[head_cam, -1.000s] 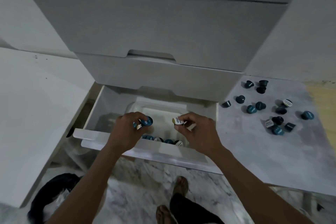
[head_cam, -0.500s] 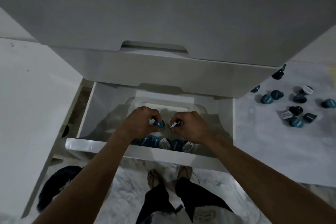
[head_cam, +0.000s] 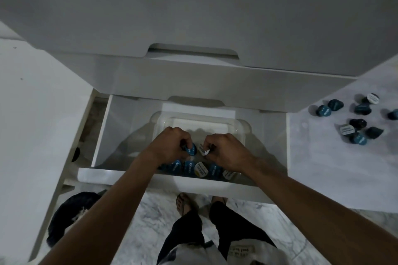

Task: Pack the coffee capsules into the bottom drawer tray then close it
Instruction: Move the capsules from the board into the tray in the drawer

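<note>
Looking down from head height, a white drawer unit fills the top of the view, and its bottom drawer is pulled open toward the person. Inside that drawer sits a clear plastic tray. To the right of the drawer, a pale marble surface carries a loose group of dark blue coffee capsules, well apart from the tray. Below the drawer, the person's legs and sandalled feet stand on a marble floor.

Both bare forearms reach into the tray. Left hand: its fingers pinch a blue capsule. Right hand: its fingers pinch a white-topped capsule. The two held capsules are just beside each other. Along the tray's near edge, a row of capsules lies side by side, tops up.
</note>
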The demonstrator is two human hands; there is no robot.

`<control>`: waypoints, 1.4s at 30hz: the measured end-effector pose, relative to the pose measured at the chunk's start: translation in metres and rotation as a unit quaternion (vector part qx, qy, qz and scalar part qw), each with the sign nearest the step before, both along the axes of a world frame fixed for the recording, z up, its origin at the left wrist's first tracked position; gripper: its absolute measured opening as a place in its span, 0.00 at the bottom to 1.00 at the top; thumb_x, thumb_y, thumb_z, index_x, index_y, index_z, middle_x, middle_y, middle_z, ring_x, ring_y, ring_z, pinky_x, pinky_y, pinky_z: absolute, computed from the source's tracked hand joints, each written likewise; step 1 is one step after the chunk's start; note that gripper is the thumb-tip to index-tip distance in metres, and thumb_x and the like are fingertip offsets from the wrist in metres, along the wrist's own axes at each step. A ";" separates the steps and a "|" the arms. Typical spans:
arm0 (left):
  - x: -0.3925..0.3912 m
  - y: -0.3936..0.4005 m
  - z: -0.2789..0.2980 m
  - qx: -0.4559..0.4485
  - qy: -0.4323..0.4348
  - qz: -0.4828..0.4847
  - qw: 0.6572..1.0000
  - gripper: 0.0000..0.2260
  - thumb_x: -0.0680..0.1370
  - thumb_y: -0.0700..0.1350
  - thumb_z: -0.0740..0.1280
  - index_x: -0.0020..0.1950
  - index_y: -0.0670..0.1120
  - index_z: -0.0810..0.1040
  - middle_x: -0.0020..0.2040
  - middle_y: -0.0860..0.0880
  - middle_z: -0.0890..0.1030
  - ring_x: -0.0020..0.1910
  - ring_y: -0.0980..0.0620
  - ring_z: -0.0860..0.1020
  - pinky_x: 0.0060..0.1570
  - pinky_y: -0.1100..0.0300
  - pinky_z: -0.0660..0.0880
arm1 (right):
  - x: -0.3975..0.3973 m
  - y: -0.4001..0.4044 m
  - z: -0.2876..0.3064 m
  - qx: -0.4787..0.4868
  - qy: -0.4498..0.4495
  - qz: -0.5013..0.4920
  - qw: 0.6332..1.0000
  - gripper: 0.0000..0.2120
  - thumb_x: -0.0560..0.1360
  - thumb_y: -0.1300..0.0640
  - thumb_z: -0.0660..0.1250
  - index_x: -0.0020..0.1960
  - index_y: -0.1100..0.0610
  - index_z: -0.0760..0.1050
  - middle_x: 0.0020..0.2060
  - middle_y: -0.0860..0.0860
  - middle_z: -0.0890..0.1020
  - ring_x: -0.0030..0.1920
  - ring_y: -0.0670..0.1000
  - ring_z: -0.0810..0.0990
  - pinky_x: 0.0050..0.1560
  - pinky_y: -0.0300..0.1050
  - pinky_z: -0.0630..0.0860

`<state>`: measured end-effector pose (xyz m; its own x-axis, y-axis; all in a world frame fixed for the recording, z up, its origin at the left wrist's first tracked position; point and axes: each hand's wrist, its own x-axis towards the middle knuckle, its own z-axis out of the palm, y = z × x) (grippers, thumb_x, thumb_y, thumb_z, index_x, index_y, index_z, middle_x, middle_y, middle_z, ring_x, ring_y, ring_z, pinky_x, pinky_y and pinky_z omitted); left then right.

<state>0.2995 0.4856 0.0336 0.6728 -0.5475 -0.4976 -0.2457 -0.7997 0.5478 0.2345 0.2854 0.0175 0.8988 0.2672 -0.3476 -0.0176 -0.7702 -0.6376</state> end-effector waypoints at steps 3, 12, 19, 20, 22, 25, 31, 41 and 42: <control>-0.001 0.003 0.000 -0.007 0.004 0.001 1.000 0.12 0.65 0.44 0.80 0.46 0.49 0.83 0.46 0.52 0.83 0.45 0.55 0.80 0.45 0.63 0.76 | -0.001 -0.002 0.000 0.002 0.010 -0.002 1.000 0.08 0.71 0.58 0.72 0.49 0.52 0.78 0.48 0.50 0.82 0.46 0.48 0.79 0.47 0.47 0.78; -0.003 0.006 -0.001 -0.006 -0.010 0.009 1.000 0.09 0.70 0.42 0.76 0.50 0.48 0.83 0.48 0.52 0.83 0.45 0.58 0.77 0.43 0.71 0.70 | 0.000 -0.005 0.002 0.018 0.033 -0.007 0.999 0.10 0.71 0.59 0.74 0.53 0.54 0.80 0.51 0.50 0.83 0.49 0.46 0.79 0.49 0.39 0.76; -0.003 0.004 0.001 -0.008 -0.015 0.004 1.000 0.08 0.72 0.43 0.75 0.50 0.49 0.82 0.49 0.51 0.83 0.47 0.56 0.79 0.49 0.62 0.76 | -0.002 -0.003 0.000 0.020 0.051 -0.001 0.998 0.09 0.71 0.61 0.72 0.51 0.53 0.81 0.48 0.50 0.84 0.47 0.48 0.81 0.50 0.47 0.80; -0.003 0.003 0.002 -0.010 -0.019 0.006 1.000 0.08 0.72 0.43 0.75 0.50 0.49 0.82 0.49 0.51 0.83 0.47 0.56 0.79 0.48 0.62 0.76 | -0.003 -0.003 0.001 0.020 0.049 -0.001 0.999 0.10 0.71 0.61 0.72 0.51 0.53 0.81 0.48 0.50 0.84 0.48 0.48 0.81 0.50 0.47 0.80; -0.004 0.002 0.006 -0.015 -0.031 0.017 0.999 0.08 0.72 0.44 0.75 0.50 0.48 0.83 0.49 0.51 0.83 0.48 0.55 0.79 0.48 0.62 0.76 | -0.002 -0.005 0.003 0.025 0.043 -0.005 0.999 0.10 0.71 0.62 0.73 0.51 0.52 0.80 0.49 0.50 0.83 0.48 0.48 0.81 0.49 0.45 0.80; -0.007 0.001 0.011 -0.032 -0.053 0.052 0.997 0.09 0.72 0.45 0.75 0.51 0.48 0.82 0.49 0.52 0.82 0.50 0.56 0.79 0.47 0.63 0.75 | 0.000 -0.011 0.010 0.043 0.017 -0.028 0.999 0.13 0.69 0.60 0.74 0.52 0.52 0.79 0.50 0.49 0.83 0.49 0.47 0.80 0.47 0.42 0.78; -0.017 -0.008 0.028 -0.079 -0.102 0.107 0.986 0.13 0.72 0.47 0.76 0.54 0.48 0.81 0.50 0.54 0.82 0.49 0.58 0.79 0.49 0.65 0.75 | 0.004 -0.021 0.029 0.140 -0.045 -0.143 0.979 0.19 0.70 0.56 0.76 0.59 0.51 0.77 0.52 0.44 0.81 0.48 0.40 0.80 0.46 0.34 0.77; -0.057 -0.036 0.067 -0.170 -0.115 0.186 0.961 0.12 0.70 0.50 0.77 0.50 0.52 0.81 0.46 0.58 0.82 0.45 0.64 0.80 0.40 0.77 0.71 | -0.042 -0.041 0.074 0.192 -0.116 -0.264 0.938 0.20 0.68 0.52 0.77 0.59 0.52 0.79 0.48 0.44 0.82 0.44 0.39 0.80 0.45 0.26 0.74; -0.063 -0.040 0.068 -0.183 -0.114 0.190 0.958 0.11 0.70 0.50 0.77 0.50 0.52 0.81 0.46 0.58 0.82 0.45 0.64 0.80 0.40 0.77 0.72 | -0.052 -0.044 0.079 0.192 -0.123 -0.274 0.934 0.20 0.68 0.52 0.77 0.58 0.52 0.79 0.47 0.45 0.82 0.43 0.40 0.80 0.45 0.26 0.74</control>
